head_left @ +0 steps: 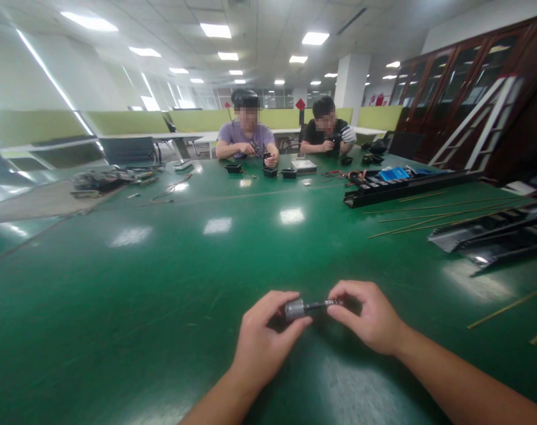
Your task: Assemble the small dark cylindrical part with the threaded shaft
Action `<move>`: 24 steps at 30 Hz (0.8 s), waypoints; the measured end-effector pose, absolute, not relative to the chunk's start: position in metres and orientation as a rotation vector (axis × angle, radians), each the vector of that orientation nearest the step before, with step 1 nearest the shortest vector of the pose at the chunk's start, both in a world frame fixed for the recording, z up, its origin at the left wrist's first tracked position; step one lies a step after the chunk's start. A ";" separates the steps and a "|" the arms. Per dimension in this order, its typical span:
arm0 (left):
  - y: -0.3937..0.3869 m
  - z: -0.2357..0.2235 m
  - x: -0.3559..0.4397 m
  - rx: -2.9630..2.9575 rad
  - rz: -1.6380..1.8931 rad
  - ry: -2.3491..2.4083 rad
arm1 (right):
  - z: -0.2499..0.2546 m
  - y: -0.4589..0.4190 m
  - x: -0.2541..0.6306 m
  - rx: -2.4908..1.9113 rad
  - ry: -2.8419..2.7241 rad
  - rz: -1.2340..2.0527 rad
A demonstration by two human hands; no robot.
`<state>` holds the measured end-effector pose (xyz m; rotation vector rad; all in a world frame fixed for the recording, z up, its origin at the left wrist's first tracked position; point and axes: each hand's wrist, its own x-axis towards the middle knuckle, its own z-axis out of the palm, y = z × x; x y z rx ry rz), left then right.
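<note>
Just above the green table (171, 283), my left hand (268, 333) is closed around a short grey metal cylinder (294, 309), thumb and fingers on its two sides. It looks like a small motor, but I cannot be sure of its kind. A thin dark shaft (315, 306) points from the cylinder to the right. My right hand (370, 316) pinches the far end of that shaft between thumb and forefinger, where a short silvery part shows. The fingertips hide the very end. Cylinder and shaft lie in one line, about level.
Two people sit across the table, handling dark parts. Small black trays (270, 172) stand before them. Long black metal channels (410, 188) and thin yellowish rods (428, 222) lie on the right. A tangled pile of parts (102, 180) is far left. A stepladder (494, 121) leans behind.
</note>
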<state>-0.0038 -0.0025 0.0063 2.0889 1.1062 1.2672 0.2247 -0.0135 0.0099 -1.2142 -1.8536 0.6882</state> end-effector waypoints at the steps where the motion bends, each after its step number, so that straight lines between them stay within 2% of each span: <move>1: -0.002 0.006 -0.004 2.090 1.263 1.105 | 0.010 -0.014 0.225 -1.213 -1.853 0.690; 18: 0.000 0.008 -0.006 1.999 1.187 1.188 | 0.010 -0.013 0.227 -1.152 -1.811 0.672; 24: 0.004 0.003 -0.004 1.699 1.201 1.218 | 0.005 -0.013 0.230 -0.984 -1.695 0.764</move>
